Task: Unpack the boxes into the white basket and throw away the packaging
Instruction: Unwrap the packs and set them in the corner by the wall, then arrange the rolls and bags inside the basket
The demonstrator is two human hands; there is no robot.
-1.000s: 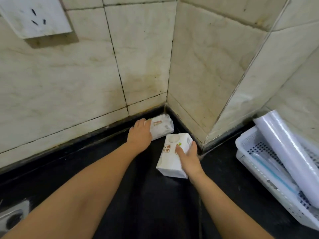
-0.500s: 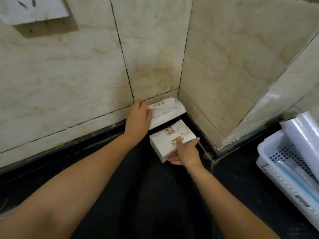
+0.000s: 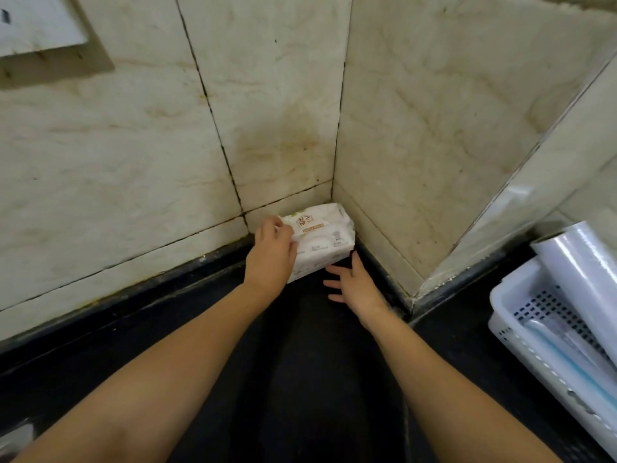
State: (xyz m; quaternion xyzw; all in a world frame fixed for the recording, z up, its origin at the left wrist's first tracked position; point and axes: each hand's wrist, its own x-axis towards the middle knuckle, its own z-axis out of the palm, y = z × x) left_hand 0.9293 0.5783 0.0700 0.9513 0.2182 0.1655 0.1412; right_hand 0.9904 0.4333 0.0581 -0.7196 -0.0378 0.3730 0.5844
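Two white tissue packs are stacked in the tiled corner on the black counter: the upper pack [image 3: 320,220] lies on the lower pack [image 3: 319,252]. My left hand [image 3: 272,259] grips the stack's left end, fingers on the upper pack. My right hand [image 3: 354,289] hovers just in front of the lower pack with fingers spread, holding nothing. The white basket [image 3: 521,325] sits at the right edge of the view.
A roll of clear film [image 3: 581,272] leans out of the basket, and a flat wrapped item [image 3: 574,359] lies inside it. Marble-tiled walls [image 3: 417,128] close the corner. A wall socket plate [image 3: 36,25] is at the upper left.
My left hand lifted one pack and set it on top of the other, which my right hand pushed into the corner. My right hand has let go and pulled back slightly.
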